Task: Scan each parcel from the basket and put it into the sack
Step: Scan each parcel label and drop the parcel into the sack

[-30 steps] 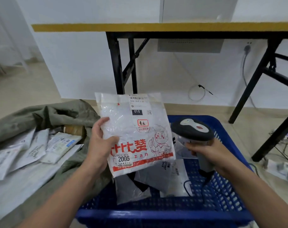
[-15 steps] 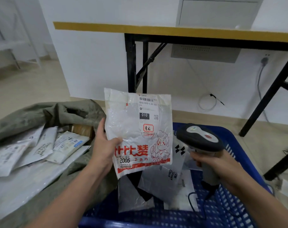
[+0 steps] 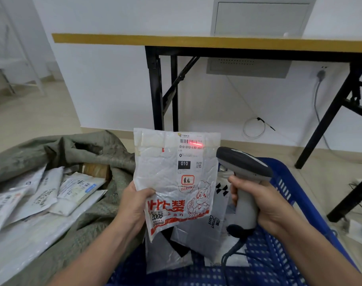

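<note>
**Bare forearms, bare hands**

Two forearms show in the lower part of the frame, the left forearm (image 3: 89, 256) at lower left and the right forearm (image 3: 324, 254) at lower right. Both are uncovered to the frame's edge, wrists included. The left hand (image 3: 132, 205) and right hand (image 3: 266, 205) are bare as well.

I am working in bright, even indoor light that is casting only soft shadows under the table (image 3: 196, 40). The red line (image 3: 196, 144) from my scanner (image 3: 245, 169) is glowing crisply across the parcel (image 3: 165, 168), whose glossy plastic is throwing pale glare. The wide lens is bowing straight edges outward, and the far left background is blurring hazily.
</note>
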